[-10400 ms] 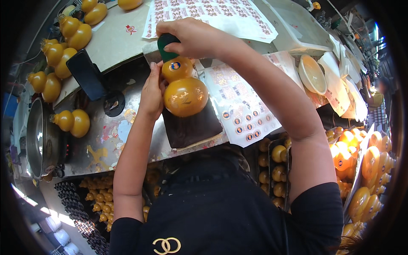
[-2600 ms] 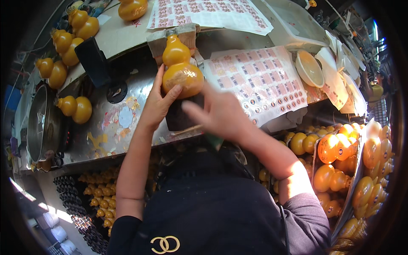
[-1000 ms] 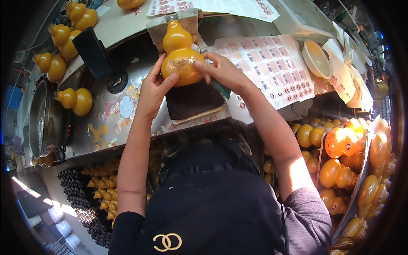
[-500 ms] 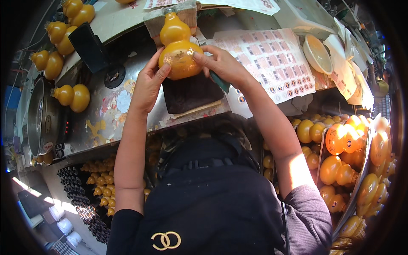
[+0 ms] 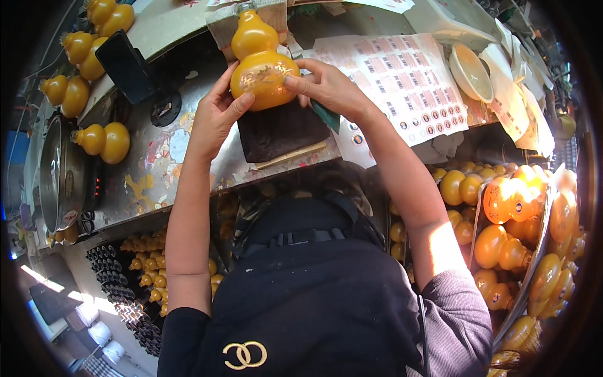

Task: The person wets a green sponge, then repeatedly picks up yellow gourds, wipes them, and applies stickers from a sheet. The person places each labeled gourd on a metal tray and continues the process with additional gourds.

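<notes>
Grips yellow gourd (image 5: 262, 69) between left hand (image 5: 217, 113) and right hand (image 5: 331, 91), inside the near edge of the table (image 5: 116, 204).

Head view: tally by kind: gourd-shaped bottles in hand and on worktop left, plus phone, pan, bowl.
Held yellow gourd-shaped bottle: 1
Worktop-left yellow gourd-shaped bottles: 4 visible
Black phone: 1
Round pan: 1
Bowl: 1
Total: 8

The gourd bottle (image 5: 264, 74) is resting between the left hand (image 5: 217, 118) and the right hand (image 5: 334, 90), touching both. A pad (image 5: 279, 138) is lying on its near side, a cloth (image 5: 220, 30) behind. To its right a sheet (image 5: 399, 88) is lying, then a bowl (image 5: 472, 72); to its left a phone (image 5: 125, 66) is standing, with a pan (image 5: 70, 179) sitting farther left.
</notes>
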Available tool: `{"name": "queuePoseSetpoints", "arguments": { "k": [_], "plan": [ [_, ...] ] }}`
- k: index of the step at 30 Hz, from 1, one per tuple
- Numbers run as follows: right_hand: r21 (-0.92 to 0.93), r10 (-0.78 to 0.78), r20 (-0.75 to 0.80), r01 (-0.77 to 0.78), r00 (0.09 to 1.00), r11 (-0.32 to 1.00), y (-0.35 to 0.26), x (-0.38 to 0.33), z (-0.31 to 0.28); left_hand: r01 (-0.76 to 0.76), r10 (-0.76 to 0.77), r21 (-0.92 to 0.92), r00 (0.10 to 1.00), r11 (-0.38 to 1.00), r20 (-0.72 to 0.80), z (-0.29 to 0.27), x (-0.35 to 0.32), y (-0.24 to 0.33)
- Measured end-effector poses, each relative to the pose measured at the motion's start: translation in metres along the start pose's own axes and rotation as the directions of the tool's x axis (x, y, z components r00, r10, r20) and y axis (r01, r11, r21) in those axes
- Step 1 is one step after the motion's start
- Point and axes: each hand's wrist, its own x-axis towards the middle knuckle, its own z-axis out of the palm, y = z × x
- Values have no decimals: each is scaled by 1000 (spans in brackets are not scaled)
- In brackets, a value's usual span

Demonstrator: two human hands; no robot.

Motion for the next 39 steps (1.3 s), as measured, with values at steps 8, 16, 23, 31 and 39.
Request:
{"name": "queuePoseSetpoints", "arguments": {
  "k": [8, 16, 23, 31, 39],
  "plan": [
    [17, 17, -2, -17, 1000, 1000, 0, -2, 2, 14, -14, 24, 1000, 1000, -3, 1, 1, 0],
    [-1, -21, -21, 21, 1000, 1000, 2, -1, 4, -1, 0, 14, 1000, 1000, 25, -3, 2, -3],
    [-15, -37, -23, 37, 999, 999, 3, -2, 4, 10, -11, 22, 1000, 1000, 29, -3, 2, 0],
    [27, 35, -46, -33, 998, 999, 5, 0, 1, 27, -28, 37, 999, 999, 37, -4, 4, -3],
    [551, 17, -293, 155, 956, 820, -2, -41, 12, -66, 70, 210, 997, 975, -12, 3, 8, -6]
  ]
}}
